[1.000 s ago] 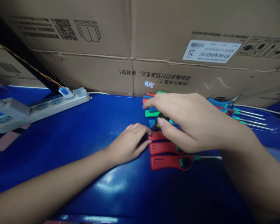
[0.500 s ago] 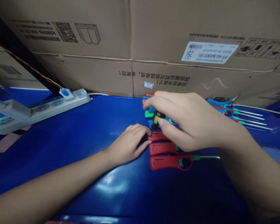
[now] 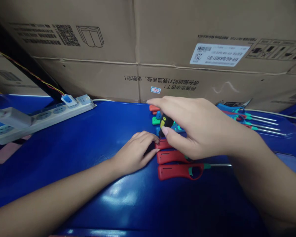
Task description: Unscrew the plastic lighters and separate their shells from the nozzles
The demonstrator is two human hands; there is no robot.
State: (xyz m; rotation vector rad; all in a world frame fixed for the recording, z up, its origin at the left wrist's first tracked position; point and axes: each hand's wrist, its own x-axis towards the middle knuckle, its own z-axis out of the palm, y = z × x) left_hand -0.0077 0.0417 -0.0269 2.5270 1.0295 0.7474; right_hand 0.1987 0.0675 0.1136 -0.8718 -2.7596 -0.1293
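Right hand point(image 3: 194, 128) pinches a black-and-yellow piece point(image 3: 165, 122) above a row of tool handles point(image 3: 180, 171).
Its arched fingers press against the thumb. Left hand point(image 3: 134, 153) lies palm down on the blue desk point(image 3: 88, 131), fingers close together, tips at the handles. The right hand half hides the far handles.
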